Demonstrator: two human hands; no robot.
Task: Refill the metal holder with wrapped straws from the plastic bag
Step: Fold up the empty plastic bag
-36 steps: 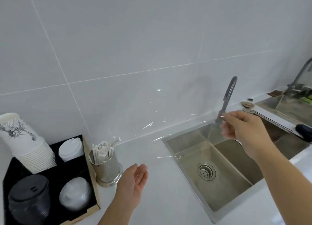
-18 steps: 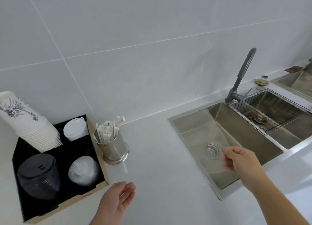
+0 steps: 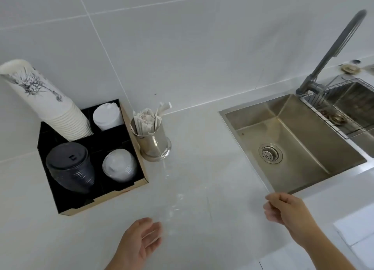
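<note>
A shiny metal holder (image 3: 153,144) stands on the white counter beside a black organiser, and wrapped straws (image 3: 146,120) poke out of its top. In front of it lies a clear plastic bag (image 3: 180,198), nearly invisible, showing only faint glints and a thin edge. It looks empty. My right hand (image 3: 287,211) pinches the bag's right edge near the sink's front corner. My left hand (image 3: 141,243) is open, palm turned inward, at the bag's left end, and I cannot tell whether it touches the bag.
The black organiser (image 3: 139,180) holds a leaning stack of paper cups (image 3: 50,105), black lids (image 3: 70,168), white lids and clear lids. A steel sink (image 3: 299,148) with a grey faucet (image 3: 334,49) and a wire basket (image 3: 344,111) lies to the right.
My right hand has come down with the bag from in front of the faucet to the counter's front edge. My left hand has dropped lower. The view has tilted downward.
</note>
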